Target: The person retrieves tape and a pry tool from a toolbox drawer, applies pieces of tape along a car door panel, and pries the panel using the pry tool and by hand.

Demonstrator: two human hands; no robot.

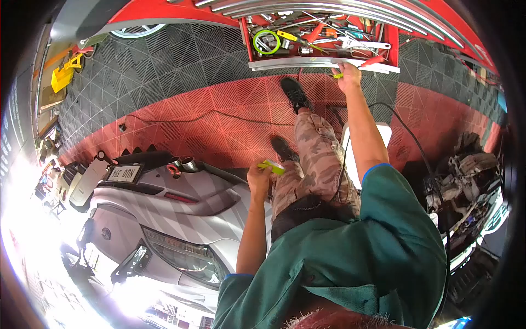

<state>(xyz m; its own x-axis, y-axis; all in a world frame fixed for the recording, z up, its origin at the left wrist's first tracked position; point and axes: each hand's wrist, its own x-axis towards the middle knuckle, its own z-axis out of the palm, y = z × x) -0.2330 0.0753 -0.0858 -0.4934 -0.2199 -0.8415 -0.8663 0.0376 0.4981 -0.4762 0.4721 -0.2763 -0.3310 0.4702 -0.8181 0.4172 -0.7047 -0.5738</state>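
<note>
My left hand (258,178) is closed around a flat yellow-green object (273,166), held beside my thigh near the silver car; its exact kind is not clear. My right hand (349,78) reaches to the front edge of an open red tool drawer (323,63). A small yellow-green piece (338,75) shows at its fingers, too small to name. Inside the drawer lie an adjustable wrench (364,44), a green ring (266,42) around some sockets, a yellow-handled tool (287,36) and several other hand tools. A red handle (372,61) lies across the drawer's rim by my right hand.
A silver car (181,219) stands at my left, its exhaust tips (189,163) near my leg. A black cable (213,112) crosses the red and black floor tiles. Mechanical parts (466,175) are piled at right. A yellow container (62,79) stands at far left.
</note>
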